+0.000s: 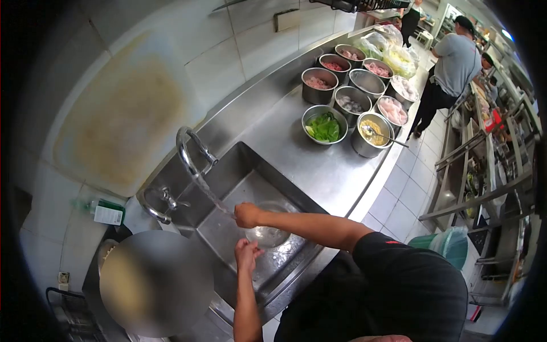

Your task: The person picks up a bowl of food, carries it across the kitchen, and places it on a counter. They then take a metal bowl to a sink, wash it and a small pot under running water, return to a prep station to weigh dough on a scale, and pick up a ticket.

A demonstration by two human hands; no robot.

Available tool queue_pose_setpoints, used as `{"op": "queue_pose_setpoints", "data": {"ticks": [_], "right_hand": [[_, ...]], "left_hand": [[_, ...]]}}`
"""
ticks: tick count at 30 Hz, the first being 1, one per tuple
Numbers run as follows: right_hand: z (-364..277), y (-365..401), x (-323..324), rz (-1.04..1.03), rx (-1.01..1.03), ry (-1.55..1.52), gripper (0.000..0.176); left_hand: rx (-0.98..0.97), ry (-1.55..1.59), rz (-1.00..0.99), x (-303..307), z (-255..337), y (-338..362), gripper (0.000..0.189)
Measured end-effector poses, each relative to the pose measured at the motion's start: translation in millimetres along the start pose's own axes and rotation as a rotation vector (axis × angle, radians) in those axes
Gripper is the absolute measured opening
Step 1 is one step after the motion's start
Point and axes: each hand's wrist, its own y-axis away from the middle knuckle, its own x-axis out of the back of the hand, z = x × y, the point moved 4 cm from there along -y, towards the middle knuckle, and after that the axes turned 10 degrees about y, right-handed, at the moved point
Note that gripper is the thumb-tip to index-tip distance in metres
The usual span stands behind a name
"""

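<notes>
Over the sink (219, 231): two bare hands are being kept low within the basin's walls, presumably so that splashes are being caught there.
Right hand (248, 215): curled fingers are being held where the water stream (213, 196) is being met; whether anything is being clenched inside them cannot be told.
Left hand (248, 253): bent fingers are being held just beside the bowl's near side; contact and grip cannot be told.
Round bowl (273, 238): it is being kept inside the sink, nearer the edge shared with the worktop (285, 142), and is being partly covered by the right forearm.
Gooseneck faucet (183, 145): water is being poured from its spout, which is being directed inward over the basin, seemingly to serve the hands.
Leafy greens (325, 128): they are being held in a metal bowl towards the worktop's sink end.
Long-handled spoon (393, 138): it is being left in the yellow food at the front edge, its handle jutting outward, perhaps for easy reach.
Raw meat (318, 81): it is being kept apart in steel pots near the wall edge, likely for sorting.
</notes>
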Motion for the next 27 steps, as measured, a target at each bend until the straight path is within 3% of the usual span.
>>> {"op": "queue_pose_setpoints", "data": {"ticks": [1,4,5,7,8,9,12,13,16,19,22,23,25,27], "right_hand": [[0,-7,-6,-0.005,0.009,0.007,0.016],[-17,-14,14,0.273,-0.155,-0.139,0.016],[-30,-7,44,0.17,-0.073,-0.168,0.015],[-31,-2,54,0.246,-0.113,-0.232,0.014],[-29,1,57,0.284,-0.135,-0.265,0.014],[-29,3,56,0.254,-0.021,-0.071,0.015],[-29,13,58,0.048,-0.134,-0.146,0.018],[-34,14,55,0.028,-0.073,-0.09,0.019],[-44,13,46,0.054,0.019,0.015,0.021],[-43,15,59,0.278,0.016,-0.011,0.022],[-41,39,87,0.156,-0.045,0.078,0.016],[-40,50,91,0.276,-0.013,0.121,0.015],[-36,75,102,0.527,0.051,0.211,0.013],[-24,97,97,0.437,-0.038,0.291,0.015]], "left_hand": [[-0.057,-0.122,-0.009,-12,13,-8,0.016],[-0.36,-0.422,0.011,-38,49,-36,0.017],[-0.382,-0.401,0.052,-34,54,-32,0.015],[-0.424,-0.373,0.106,-33,66,-23,0.011],[-0.362,-0.386,0.094,-18,53,-26,0.01],[-0.3,-0.401,0.085,8,30,-31,0.011],[-0.176,-0.406,0.087,7,12,-23,0.019],[-0.144,-0.399,0.093,0,12,-17,0.022],[-0.447,-0.918,-0.026,-30,42,-22,0.023],[-1.002,-1.028,0.119,-52,78,-1,0.023],[-0.891,-1.209,0.031,-53,101,16,0.026],[-0.997,-1.331,0.086,-55,97,25,0.03],[-0.964,-1.518,-0.059,-60,78,39,0.029],[-0.984,-1.635,-0.229,-54,53,46,0.026]]}}
